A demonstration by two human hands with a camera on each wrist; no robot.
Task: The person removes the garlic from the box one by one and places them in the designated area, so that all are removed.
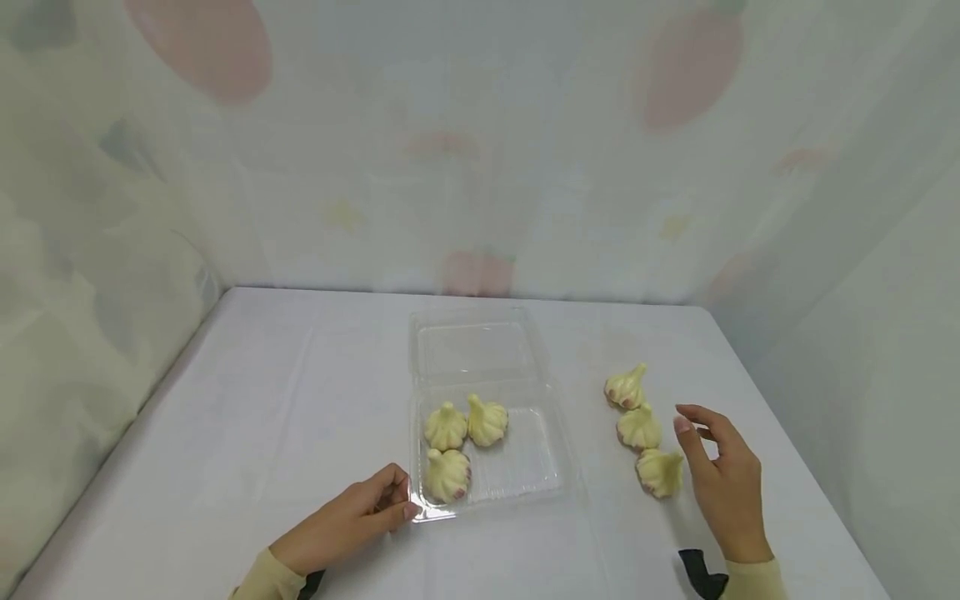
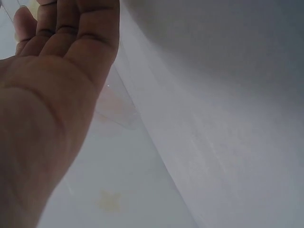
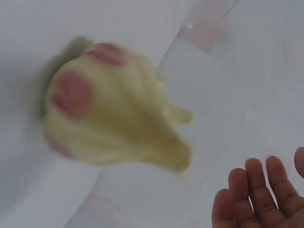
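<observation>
A clear plastic clamshell box (image 1: 525,450) lies with its lid (image 1: 474,348) folded back, away from me. Three garlic bulbs (image 1: 447,475) sit in the left and back part of its base. My left hand (image 1: 352,512) holds the box's near left corner between thumb and curled fingers; in the left wrist view its palm (image 2: 52,90) faces the camera. To the right of the box, three more garlic bulbs (image 1: 639,427) lie in a row on the table. Beside them my right hand (image 1: 723,479) hovers with nothing in it, fingers loosely bent. A garlic bulb (image 3: 114,109) with purple patches fills much of the right wrist view.
A white-covered table (image 1: 300,400) carries everything. Pale printed curtains (image 1: 360,183) hang along its back and sides. Black straps (image 1: 701,575) show at my wrists.
</observation>
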